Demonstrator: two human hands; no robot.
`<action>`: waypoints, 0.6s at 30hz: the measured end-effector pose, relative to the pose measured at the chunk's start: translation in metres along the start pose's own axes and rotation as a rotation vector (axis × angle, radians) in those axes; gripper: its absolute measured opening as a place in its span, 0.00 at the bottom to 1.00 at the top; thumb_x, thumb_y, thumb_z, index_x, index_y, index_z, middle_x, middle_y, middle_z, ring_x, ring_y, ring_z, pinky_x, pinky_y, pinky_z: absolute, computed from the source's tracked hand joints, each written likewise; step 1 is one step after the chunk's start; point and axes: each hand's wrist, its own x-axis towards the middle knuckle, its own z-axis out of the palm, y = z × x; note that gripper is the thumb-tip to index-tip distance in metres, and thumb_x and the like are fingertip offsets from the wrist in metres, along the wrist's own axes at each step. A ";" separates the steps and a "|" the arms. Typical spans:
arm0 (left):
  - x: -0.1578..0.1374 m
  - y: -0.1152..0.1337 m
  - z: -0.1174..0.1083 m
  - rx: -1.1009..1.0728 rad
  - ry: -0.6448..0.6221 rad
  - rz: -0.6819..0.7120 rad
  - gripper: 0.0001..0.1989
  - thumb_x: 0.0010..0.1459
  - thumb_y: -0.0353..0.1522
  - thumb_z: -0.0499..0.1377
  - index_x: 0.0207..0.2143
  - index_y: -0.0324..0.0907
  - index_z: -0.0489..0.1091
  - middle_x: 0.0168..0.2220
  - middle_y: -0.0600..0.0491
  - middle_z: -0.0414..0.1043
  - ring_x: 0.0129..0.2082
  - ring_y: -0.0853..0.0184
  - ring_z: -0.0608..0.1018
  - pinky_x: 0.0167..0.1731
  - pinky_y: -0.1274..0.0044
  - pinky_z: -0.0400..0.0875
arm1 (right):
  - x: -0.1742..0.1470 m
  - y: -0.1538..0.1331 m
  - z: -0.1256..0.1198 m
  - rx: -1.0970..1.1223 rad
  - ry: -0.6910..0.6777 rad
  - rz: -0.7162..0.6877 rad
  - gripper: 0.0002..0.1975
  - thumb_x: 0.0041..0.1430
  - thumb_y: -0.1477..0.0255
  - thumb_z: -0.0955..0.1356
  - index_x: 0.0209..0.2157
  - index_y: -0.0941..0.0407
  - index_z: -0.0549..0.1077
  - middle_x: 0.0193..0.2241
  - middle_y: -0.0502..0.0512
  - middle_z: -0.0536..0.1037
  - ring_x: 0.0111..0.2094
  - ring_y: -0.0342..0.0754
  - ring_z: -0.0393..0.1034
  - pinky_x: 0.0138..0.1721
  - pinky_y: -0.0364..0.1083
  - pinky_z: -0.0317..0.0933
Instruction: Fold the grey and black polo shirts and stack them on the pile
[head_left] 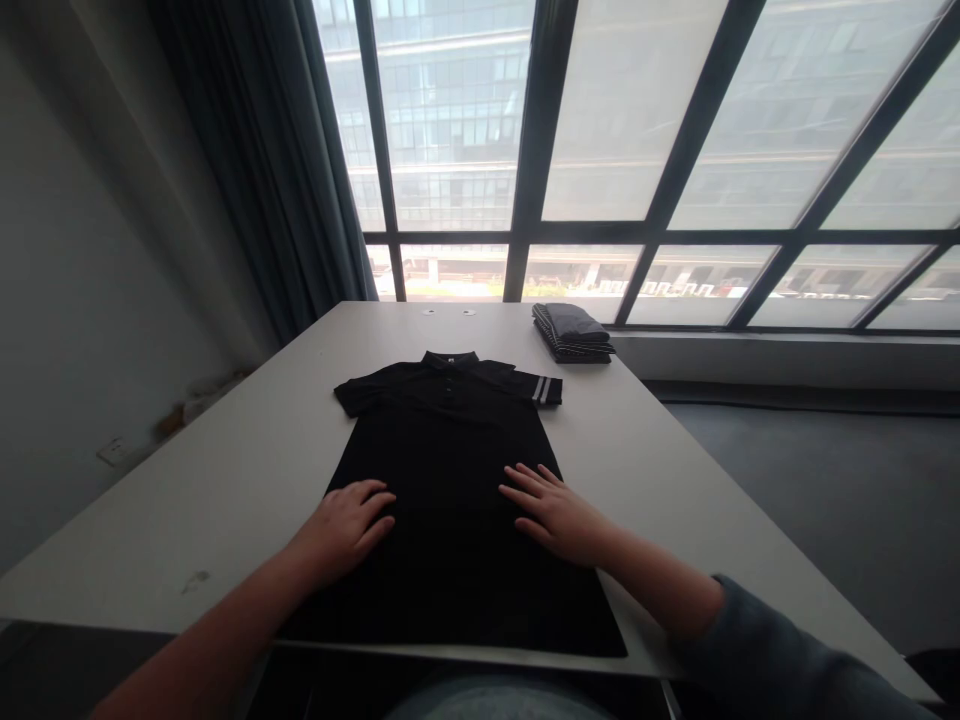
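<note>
A black short-sleeved polo shirt (454, 560) lies spread front side up on the white table, its collar pointing at the window and its hem along the near table edge. Two pale stripes cross the sleeve on the right; the other sleeve shows none. My left hand (345, 525) rests on the left side of the shirt body, fingers apart and slightly bent. On the right side, my right hand (555, 515) lies with its fingers spread over the cloth. Neither hand grasps anything.
A stack of folded dark clothes (574, 335) sits at the far right corner of the white table (247, 480). Large windows (600, 120) stand beyond it, with a dark curtain (262, 150) to the left. A wall socket (114, 452) is low at left.
</note>
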 end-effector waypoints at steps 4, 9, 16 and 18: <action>0.103 0.036 -0.007 0.030 -0.002 0.057 0.27 0.72 0.48 0.50 0.66 0.49 0.71 0.70 0.47 0.65 0.70 0.52 0.67 0.68 0.61 0.60 | 0.077 0.022 -0.020 -0.096 0.008 0.000 0.29 0.75 0.61 0.61 0.73 0.53 0.61 0.74 0.59 0.57 0.76 0.60 0.45 0.75 0.64 0.40; 0.221 0.071 0.021 0.028 -0.079 -0.079 0.33 0.73 0.46 0.48 0.73 0.42 0.59 0.76 0.40 0.52 0.76 0.48 0.55 0.71 0.55 0.52 | 0.185 0.054 -0.033 -0.117 -0.039 0.199 0.28 0.76 0.66 0.60 0.73 0.56 0.61 0.74 0.60 0.58 0.75 0.60 0.48 0.74 0.60 0.47; 0.241 0.059 0.050 0.003 -0.103 -0.149 0.36 0.72 0.54 0.43 0.76 0.52 0.51 0.79 0.51 0.41 0.78 0.51 0.48 0.73 0.55 0.45 | 0.243 0.096 -0.012 -0.119 -0.033 0.416 0.32 0.77 0.55 0.56 0.76 0.47 0.52 0.78 0.57 0.45 0.77 0.63 0.39 0.73 0.68 0.38; 0.230 0.043 0.049 0.010 -0.108 -0.157 0.35 0.71 0.55 0.43 0.76 0.58 0.51 0.79 0.56 0.40 0.78 0.54 0.47 0.74 0.58 0.43 | 0.248 0.108 -0.007 -0.118 -0.020 0.463 0.33 0.76 0.52 0.55 0.77 0.45 0.49 0.78 0.55 0.41 0.78 0.62 0.35 0.74 0.67 0.34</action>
